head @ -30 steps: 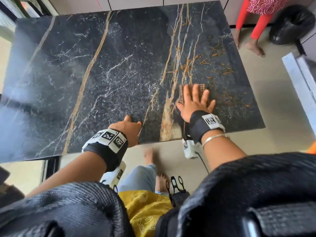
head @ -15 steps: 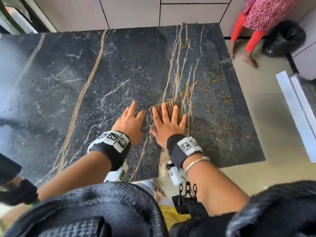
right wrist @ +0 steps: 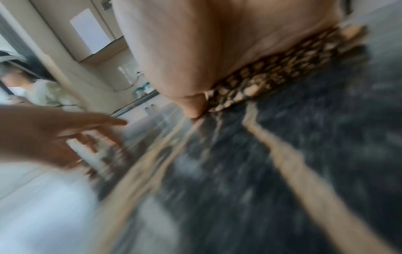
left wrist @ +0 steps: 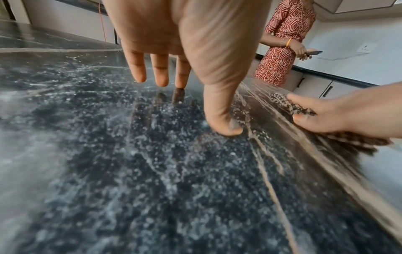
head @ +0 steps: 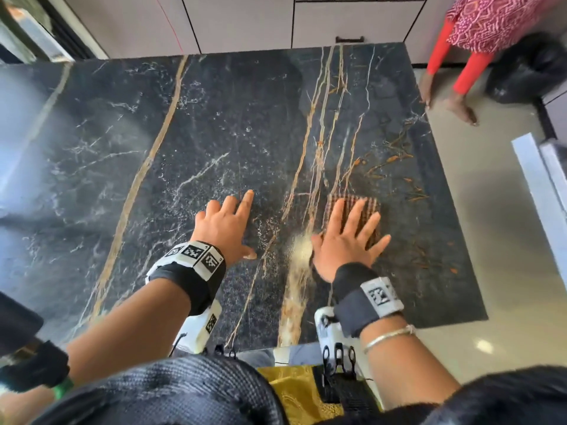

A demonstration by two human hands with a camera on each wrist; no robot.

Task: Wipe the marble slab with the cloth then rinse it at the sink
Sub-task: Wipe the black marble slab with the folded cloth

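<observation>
A black marble slab [head: 214, 133] with gold and white veins fills the head view. A brown checked cloth [head: 349, 207] lies flat on its near right part. My right hand [head: 346, 240] presses down on the cloth with straight, spread fingers. The cloth [right wrist: 272, 72] shows under my palm in the blurred right wrist view. My left hand [head: 227, 225] rests on the bare slab to the left of the cloth, fingers straight. In the left wrist view its thumb and fingertips [left wrist: 161, 75] touch the slab [left wrist: 108, 171], and the cloth [left wrist: 291, 104] lies at the right.
A person in a red patterned dress [head: 491, 23] stands past the slab's far right corner, beside a black bag [head: 527, 69]. A grey ledge [head: 540, 179] juts in at the right over the tiled floor [head: 506, 271]. Pale cabinet fronts [head: 245, 19] stand behind the slab.
My right hand has slid the cloth to the right across the slab, away from my left hand. The left hand has stayed flat on the slab near the middle.
</observation>
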